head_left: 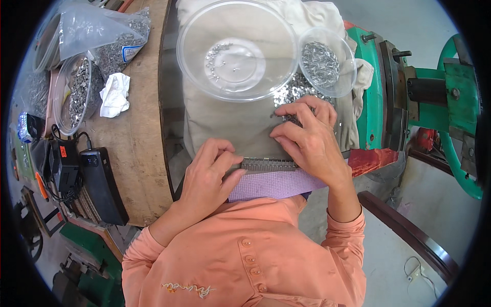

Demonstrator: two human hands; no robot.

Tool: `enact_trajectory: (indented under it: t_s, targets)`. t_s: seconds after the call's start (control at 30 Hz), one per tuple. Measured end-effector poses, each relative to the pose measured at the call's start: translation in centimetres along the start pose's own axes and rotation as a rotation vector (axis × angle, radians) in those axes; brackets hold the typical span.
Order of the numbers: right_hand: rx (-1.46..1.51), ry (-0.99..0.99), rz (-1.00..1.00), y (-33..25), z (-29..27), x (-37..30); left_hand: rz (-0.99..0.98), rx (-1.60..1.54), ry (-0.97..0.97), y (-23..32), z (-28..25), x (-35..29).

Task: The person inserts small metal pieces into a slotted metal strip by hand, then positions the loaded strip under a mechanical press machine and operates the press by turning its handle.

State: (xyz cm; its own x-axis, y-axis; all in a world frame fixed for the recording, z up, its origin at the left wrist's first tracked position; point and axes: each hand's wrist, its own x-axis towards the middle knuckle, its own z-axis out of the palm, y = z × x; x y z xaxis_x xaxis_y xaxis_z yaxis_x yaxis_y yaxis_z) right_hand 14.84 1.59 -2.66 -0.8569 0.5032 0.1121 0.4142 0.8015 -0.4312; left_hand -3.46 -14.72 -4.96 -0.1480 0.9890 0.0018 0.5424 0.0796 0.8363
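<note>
Right hand (312, 135), fingers curled but parted, at loose metal pieces (285, 95) — apparently picking; left hand (207, 171), thumb and forefinger apart, beside the lap-side metal strip (268, 164). Next calls for a precise pinch.

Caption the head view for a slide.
Left hand beside a metal strip, right hand at a pile of metal pieces, clear bowls beyond.

A beige cloth (240, 120) carries a large clear plastic bowl (249, 55), a smaller bowl (349, 61) of metal pins (320, 63), loose shiny metal pieces (292, 93) and, at its near edge, a metal strip (268, 164).
</note>
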Motion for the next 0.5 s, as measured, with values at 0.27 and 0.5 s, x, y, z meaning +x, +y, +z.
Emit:
enact_trajectory:
  t_s: [0.27,0.5]
  targets:
    - [-0.037,0.023,0.024,-0.14,0.46,-0.42,0.02,0.016,0.002,0.02,-0.03,0.07]
    - [-0.014,0.015,0.031,-0.3,0.29,-0.79,0.029,0.018,-0.004,0.16,-0.19,0.13]
